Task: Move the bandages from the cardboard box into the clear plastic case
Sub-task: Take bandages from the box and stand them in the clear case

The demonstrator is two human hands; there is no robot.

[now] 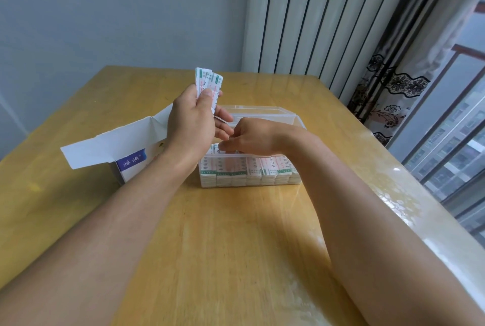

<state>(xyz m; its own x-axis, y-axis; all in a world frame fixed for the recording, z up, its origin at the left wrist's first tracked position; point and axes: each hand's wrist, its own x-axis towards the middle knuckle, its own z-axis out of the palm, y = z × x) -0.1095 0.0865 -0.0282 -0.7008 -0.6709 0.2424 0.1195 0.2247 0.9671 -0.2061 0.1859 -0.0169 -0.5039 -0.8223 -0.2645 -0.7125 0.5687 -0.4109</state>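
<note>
Bandages [208,84] fanned upright and pinched between thumb and curled fingers [207,93] of the left hand [194,121], raised just above the left end of the clear plastic case [262,113], probably kept there as a ready supply to feed from. More bandages already packed on edge in tidy rows inside the case, lid tipped back on the far side, right hand [252,136] reaching down over the near-left corner with fingertips curled onto the row tops, seemingly tucking one in; whether pinching or only pressing, impossible to tell. Cardboard box [123,150] close by on the left of the worktop [236,234], flaps open, likely kept within easy reach.
</note>
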